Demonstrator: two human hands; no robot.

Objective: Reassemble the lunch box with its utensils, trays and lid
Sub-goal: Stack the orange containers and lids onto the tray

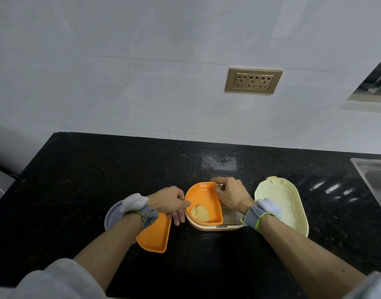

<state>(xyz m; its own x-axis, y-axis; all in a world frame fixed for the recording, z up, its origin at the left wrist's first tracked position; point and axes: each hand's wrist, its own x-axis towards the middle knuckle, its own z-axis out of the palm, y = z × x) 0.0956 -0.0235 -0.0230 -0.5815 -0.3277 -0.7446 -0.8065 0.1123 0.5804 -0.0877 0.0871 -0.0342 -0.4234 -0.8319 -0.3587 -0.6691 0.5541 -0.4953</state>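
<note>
A black counter (81,182) met a white wall (120,83) with a socket (253,80). Near its front edge, both hands (171,200) (230,194) pinched an orange tray (203,201) in the box (217,228).

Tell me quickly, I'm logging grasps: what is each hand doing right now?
Left hand: fingers pinch the left rim of the orange tray seated in the lunch box base.
Right hand: fingers curled on the tray's far right edge.
</note>
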